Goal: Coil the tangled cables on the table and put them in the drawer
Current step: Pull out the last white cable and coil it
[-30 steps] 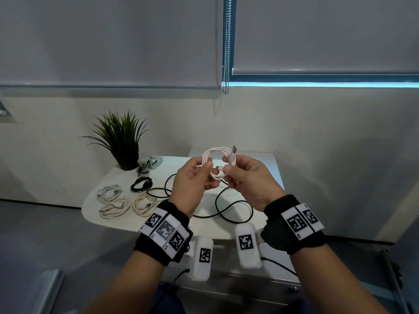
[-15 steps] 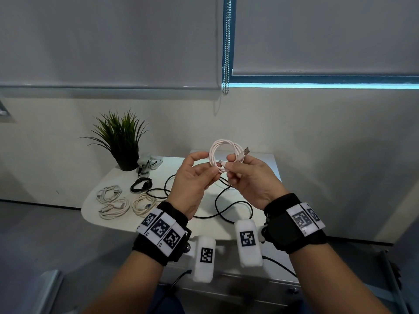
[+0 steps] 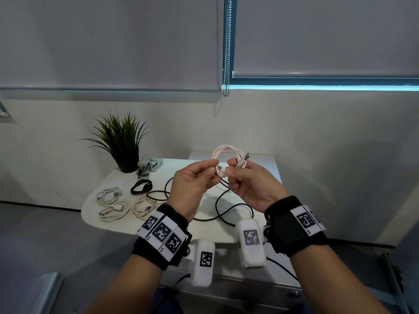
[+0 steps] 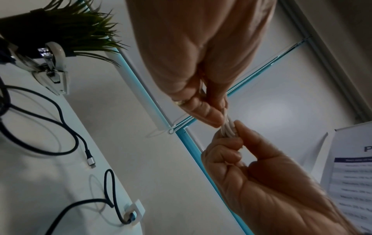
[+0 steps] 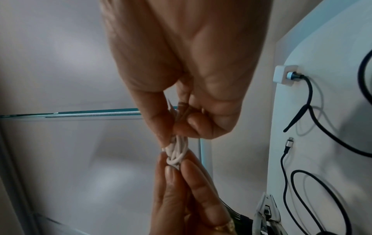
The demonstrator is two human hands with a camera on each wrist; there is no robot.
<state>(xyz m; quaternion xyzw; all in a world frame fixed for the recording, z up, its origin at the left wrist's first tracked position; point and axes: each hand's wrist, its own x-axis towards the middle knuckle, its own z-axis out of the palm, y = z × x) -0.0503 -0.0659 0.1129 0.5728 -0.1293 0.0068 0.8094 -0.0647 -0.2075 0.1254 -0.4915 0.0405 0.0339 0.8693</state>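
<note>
Cable (image 3: 226, 152), pale pink, now raised a little higher above the worktop (image 3: 108, 223) than a second ago, plug end swung out to the right; coil looks finished, only the tail still to tuck before the drawer. From left: left hand (image 3: 192, 184), fingers (image 4: 207, 114) pinching the bundled strands; right hand (image 3: 251, 184), fingers (image 5: 181, 127) clamped on the same bundle beside the plug. Neat round loops, several turns, held in the air between both hands. Black cable (image 3: 226, 207) still loose below.

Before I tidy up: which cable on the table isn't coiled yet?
The long black cable sprawling in loose loops; the small black one and three white ones are coiled.
</note>
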